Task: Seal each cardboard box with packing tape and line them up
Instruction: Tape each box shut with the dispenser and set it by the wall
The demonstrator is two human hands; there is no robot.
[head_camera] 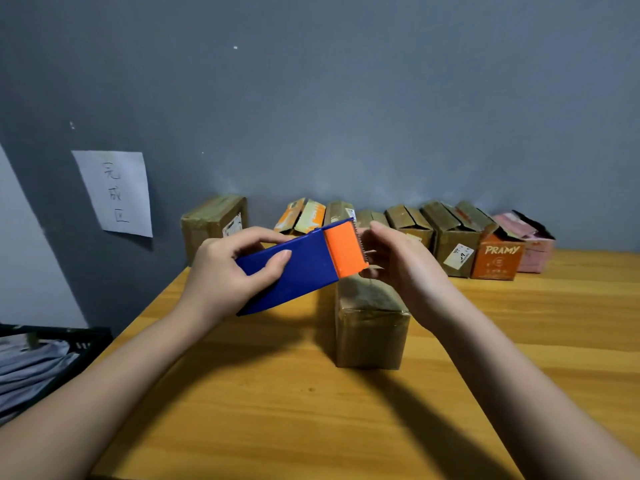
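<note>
Fingers of the left hand (230, 268) are gripping a blue-and-orange plastic tape dispenser (301, 265); right hand (398, 259) is pinching tape at its teeth, above the taped brown cardboard box (370, 327) on the wooden bench (277, 393)

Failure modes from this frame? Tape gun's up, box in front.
1. The right hand works right at the serrated teeth of the blue and orange tape dispenser; a slip could nick the fingertips.
2. The left hand holds the dispenser above the tall brown cardboard box, which stands unheld on the wooden table; a pull could tip it.
3. The clear tape end is barely visible and may fold onto itself.
</note>
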